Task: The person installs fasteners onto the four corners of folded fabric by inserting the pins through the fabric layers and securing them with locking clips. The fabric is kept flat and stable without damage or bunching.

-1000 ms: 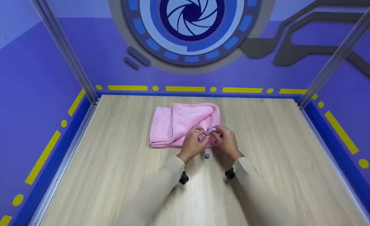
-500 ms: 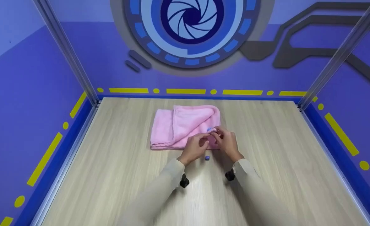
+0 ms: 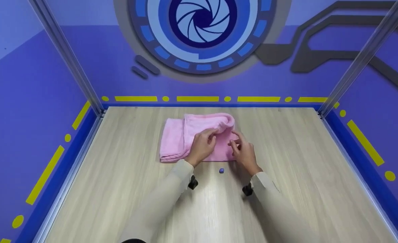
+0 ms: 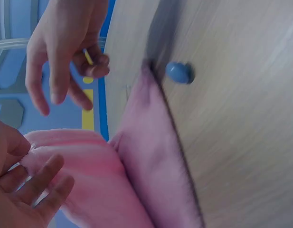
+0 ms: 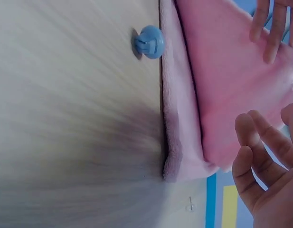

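Observation:
A folded pink fleece cloth point(image 3: 175, 136) lies on the table, its right-hand flap raised and curled back. My left hand point(image 3: 202, 145) pinches the raised flap's edge between thumb and finger; in the left wrist view, a small clear bit shows at that pinch. Close by on the right, my right hand point(image 3: 244, 153) hovers by the cloth with fingers loosely bent and nothing visible between them. In front of the cloth, a small blue mushroom-shaped piece point(image 5: 150, 42) with a round head and short stem lies on the wood.
The pale wooden tabletop point(image 3: 118, 189) is bounded by blue-purple panels point(image 3: 36, 128) at the left, back and right. Metal posts point(image 3: 351, 71) rise at the back corners.
My left hand has moved up and left, lifting the cloth's flap. The second blue piece and the small pinkish thing at my right fingertips are no longer visible. My right fingers have spread apart.

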A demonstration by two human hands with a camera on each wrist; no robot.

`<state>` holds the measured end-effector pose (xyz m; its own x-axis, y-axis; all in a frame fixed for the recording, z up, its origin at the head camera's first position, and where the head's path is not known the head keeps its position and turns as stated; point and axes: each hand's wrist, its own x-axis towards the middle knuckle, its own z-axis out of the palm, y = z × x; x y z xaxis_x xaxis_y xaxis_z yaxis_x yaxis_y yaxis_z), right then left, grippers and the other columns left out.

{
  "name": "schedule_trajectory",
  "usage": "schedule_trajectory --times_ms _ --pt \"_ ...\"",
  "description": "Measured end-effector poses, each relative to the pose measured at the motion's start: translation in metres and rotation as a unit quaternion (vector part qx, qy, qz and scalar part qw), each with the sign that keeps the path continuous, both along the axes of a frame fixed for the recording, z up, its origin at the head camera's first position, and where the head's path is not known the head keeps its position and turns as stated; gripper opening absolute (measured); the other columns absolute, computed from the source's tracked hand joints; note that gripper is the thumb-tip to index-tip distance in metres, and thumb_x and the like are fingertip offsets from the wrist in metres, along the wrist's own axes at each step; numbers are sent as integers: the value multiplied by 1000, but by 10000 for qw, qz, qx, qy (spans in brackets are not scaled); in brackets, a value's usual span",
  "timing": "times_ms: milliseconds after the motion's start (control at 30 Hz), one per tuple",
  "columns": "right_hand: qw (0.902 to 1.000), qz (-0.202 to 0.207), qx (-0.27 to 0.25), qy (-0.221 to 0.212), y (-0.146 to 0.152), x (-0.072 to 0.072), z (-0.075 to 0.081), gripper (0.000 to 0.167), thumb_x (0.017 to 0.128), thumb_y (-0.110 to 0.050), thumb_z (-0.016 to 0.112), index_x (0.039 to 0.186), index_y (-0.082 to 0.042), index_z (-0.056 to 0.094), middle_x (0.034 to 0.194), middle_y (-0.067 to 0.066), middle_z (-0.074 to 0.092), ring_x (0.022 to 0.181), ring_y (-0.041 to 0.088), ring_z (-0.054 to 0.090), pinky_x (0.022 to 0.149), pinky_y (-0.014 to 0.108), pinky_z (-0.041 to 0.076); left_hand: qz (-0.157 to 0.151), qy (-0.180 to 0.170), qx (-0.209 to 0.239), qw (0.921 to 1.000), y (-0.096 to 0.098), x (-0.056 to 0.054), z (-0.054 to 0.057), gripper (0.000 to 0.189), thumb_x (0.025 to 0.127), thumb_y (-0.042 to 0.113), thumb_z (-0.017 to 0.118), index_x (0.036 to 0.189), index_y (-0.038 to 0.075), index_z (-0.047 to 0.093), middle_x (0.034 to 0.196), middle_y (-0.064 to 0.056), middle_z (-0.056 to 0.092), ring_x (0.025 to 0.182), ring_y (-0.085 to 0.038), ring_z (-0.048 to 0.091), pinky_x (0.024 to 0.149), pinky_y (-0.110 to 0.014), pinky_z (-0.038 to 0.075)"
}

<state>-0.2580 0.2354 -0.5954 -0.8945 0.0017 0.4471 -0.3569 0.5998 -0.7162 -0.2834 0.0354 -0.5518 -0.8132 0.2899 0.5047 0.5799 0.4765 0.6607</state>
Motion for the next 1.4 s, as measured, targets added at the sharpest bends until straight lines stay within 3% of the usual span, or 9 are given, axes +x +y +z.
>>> schedule_trajectory --times_ms 267,367,433,667,967,1200,1400 --pt "9992 99 4 -397 3 1 -4 31 104 -11 60 134 -6 62 87 11 77 55 12 61 52 24 51 529 204 -151 9983 -24 -37 15 32 96 2 63 127 0 71 119 -13 74 104 -32 67 96 -41 52" --pt "9986 61 19 -531 5 2 -6 30 104 -11 60 134 -6 62 87 12 76 57 12 61 53 24 51 700 260 -190 9970 -34 -49 17 35 95 1 62 129 -1 69 126 -14 71 105 -37 64 97 -45 50" --pt "9981 50 47 -612 6 3 -7 30 104 -11 60 133 -6 62 87 12 76 58 13 61 53 24 51 797 177 -230 9964 -41 -55 16 38 95 0 62 132 -2 67 131 -16 69 105 -39 62 97 -46 49" --pt "9970 61 151 -756 9 5 -8 29 104 -11 60 133 -9 63 86 7 76 62 13 61 57 25 51 852 -527 -429 9940 -58 -72 9 51 98 5 59 148 0 52 153 -17 50 127 -43 55 112 -50 42" --pt "9941 -5 161 -1072 14 8 -11 30 104 -11 61 133 -7 63 86 5 76 64 14 63 59 26 52 913 -1080 -700 9875 -76 -87 -10 56 103 11 54 155 -3 38 162 -20 36 146 -39 38 123 -45 28" --pt "9926 85 199 -1193 17 10 -14 30 104 -11 61 133 -7 63 86 8 75 67 22 70 57 26 52 989 -1685 -1126 9742 -84 -88 -24 57 107 21 48 157 -4 34 163 -24 31 149 -40 33 124 -46 25" --pt "9915 -5 298 -1263 19 12 -14 30 103 -11 61 133 -8 63 86 6 75 67 18 68 57 28 51 897 -1951 -1356 9672 -88 -87 -33 57 108 24 45 157 -2 34 161 -26 33 148 -44 33 123 -50 26"
